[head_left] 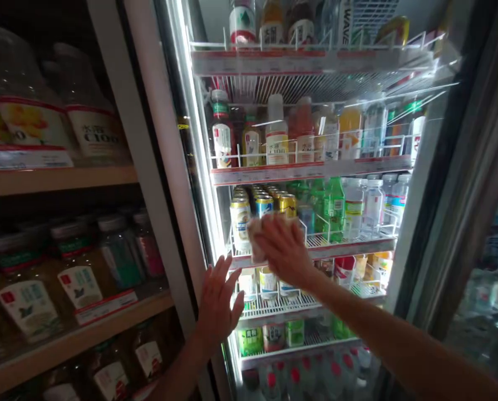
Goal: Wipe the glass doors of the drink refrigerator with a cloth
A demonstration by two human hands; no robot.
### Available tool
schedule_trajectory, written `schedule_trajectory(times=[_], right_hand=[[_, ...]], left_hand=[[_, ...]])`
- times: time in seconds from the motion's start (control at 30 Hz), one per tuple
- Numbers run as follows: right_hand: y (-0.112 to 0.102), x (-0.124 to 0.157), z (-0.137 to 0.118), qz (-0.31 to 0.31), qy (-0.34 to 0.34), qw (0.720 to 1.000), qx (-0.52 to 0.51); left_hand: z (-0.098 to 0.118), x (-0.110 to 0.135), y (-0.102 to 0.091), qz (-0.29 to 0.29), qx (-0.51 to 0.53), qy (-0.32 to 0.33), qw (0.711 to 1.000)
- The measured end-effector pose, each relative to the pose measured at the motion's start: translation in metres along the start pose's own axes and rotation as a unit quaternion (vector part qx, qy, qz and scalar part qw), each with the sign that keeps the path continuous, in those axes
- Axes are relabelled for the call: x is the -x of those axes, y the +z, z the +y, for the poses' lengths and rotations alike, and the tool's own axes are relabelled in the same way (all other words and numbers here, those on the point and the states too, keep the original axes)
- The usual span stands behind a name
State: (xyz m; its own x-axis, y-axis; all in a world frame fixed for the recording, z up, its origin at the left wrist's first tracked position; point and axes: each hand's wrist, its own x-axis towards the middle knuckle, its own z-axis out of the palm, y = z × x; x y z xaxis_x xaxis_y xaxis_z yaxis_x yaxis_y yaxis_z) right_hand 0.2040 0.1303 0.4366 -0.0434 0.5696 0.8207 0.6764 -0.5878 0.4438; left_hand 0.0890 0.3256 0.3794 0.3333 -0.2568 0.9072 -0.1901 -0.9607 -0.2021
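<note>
My right hand (pixel 284 245) reaches out in front of a lit drinks cooler, with a pale cloth (pixel 257 239) under its flattened fingers. The hand is slightly blurred, and it covers part of the can shelf. At the cooler's left edge, my left hand (pixel 219 301) is raised with fingers spread and nothing in it. Whether it touches the glass or the frame I cannot tell. Behind the cloth stand beer cans (pixel 264 205), and a green bottle (pixel 334 209) is to their right.
Bottles such as an orange drink (pixel 350 131) fill the upper cooler shelves. A lit strip (pixel 202 128) runs down its left side. To the left, a wooden shelf (pixel 60 181) carries large bottles (pixel 27 117). A dark door frame (pixel 444 184) rises on the right.
</note>
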Motion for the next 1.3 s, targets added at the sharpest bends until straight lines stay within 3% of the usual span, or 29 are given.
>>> schedule_trajectory(times=[0.07,0.13,0.2,0.27,0.33,0.4,0.47,0.53,0.57,0.63,0.7,0.77,0.83,0.93,0.97,1.0,1.1,1.17,1.23,1.3], right_hand=[[0.006,0.009,-0.027,-0.045,-0.133,0.989,-0.036],[0.008,-0.006,-0.032,-0.055,-0.176,0.981,-0.055],[0.004,-0.05,-0.019,-0.022,-0.115,0.991,-0.056],[-0.001,-0.1,-0.005,0.031,-0.007,0.998,-0.052],[-0.005,-0.127,-0.001,0.056,0.044,0.996,-0.049],[-0.007,-0.118,-0.008,0.035,-0.01,0.998,-0.054],[-0.006,-0.09,-0.017,-0.012,-0.13,0.989,-0.067],[-0.004,-0.073,-0.013,-0.046,-0.222,0.971,-0.074],[-0.004,-0.075,-0.005,-0.047,-0.233,0.969,-0.071],[-0.009,-0.101,0.017,-0.008,-0.17,0.984,-0.05],[-0.018,-0.131,0.039,0.056,-0.048,0.997,-0.021],[-0.025,-0.139,0.05,0.084,0.02,0.996,0.0],[-0.028,-0.116,0.049,0.058,-0.023,0.998,0.007],[-0.027,-0.069,0.049,-0.011,-0.168,0.986,0.003],[-0.028,-0.063,0.055,-0.014,-0.172,0.985,0.007],[-0.029,-0.064,0.064,0.0,-0.142,0.99,0.018],[-0.036,-0.089,0.098,0.097,0.053,0.992,0.063],[-0.039,-0.094,0.11,0.119,0.112,0.983,0.08],[-0.039,-0.081,0.109,0.08,0.046,0.993,0.079],[-0.038,-0.064,0.105,0.021,-0.078,0.994,0.071]], left_hand=[[-0.006,0.01,-0.013,0.003,0.003,-0.016,1.0],[-0.014,0.014,-0.025,0.007,-0.004,-0.035,0.999],[-0.021,0.012,-0.034,0.019,-0.012,-0.06,0.998],[-0.026,0.008,-0.039,0.031,-0.018,-0.085,0.996],[-0.027,0.004,-0.042,0.042,-0.023,-0.102,0.994],[-0.028,0.003,-0.044,0.05,-0.031,-0.105,0.993],[-0.029,0.001,-0.046,0.059,-0.038,-0.098,0.993],[-0.031,-0.007,-0.048,0.069,-0.041,-0.086,0.993],[-0.032,-0.013,-0.048,0.075,-0.041,-0.081,0.993],[-0.033,-0.033,-0.048,0.088,-0.037,-0.074,0.993],[-0.032,-0.057,-0.047,0.109,-0.031,-0.067,0.991],[-0.031,-0.081,-0.046,0.13,-0.027,-0.052,0.99],[-0.032,-0.103,-0.046,0.152,-0.026,-0.037,0.987],[-0.039,-0.134,-0.042,0.179,-0.027,-0.024,0.983],[-0.042,-0.145,-0.039,0.184,-0.03,-0.023,0.982],[-0.045,-0.155,-0.036,0.185,-0.037,-0.025,0.982],[-0.048,-0.186,-0.019,0.182,-0.078,-0.03,0.98],[-0.047,-0.198,-0.008,0.181,-0.109,-0.033,0.977],[-0.045,-0.204,-0.002,0.179,-0.129,-0.032,0.975],[-0.044,-0.204,0.0,0.173,-0.134,-0.032,0.975]])
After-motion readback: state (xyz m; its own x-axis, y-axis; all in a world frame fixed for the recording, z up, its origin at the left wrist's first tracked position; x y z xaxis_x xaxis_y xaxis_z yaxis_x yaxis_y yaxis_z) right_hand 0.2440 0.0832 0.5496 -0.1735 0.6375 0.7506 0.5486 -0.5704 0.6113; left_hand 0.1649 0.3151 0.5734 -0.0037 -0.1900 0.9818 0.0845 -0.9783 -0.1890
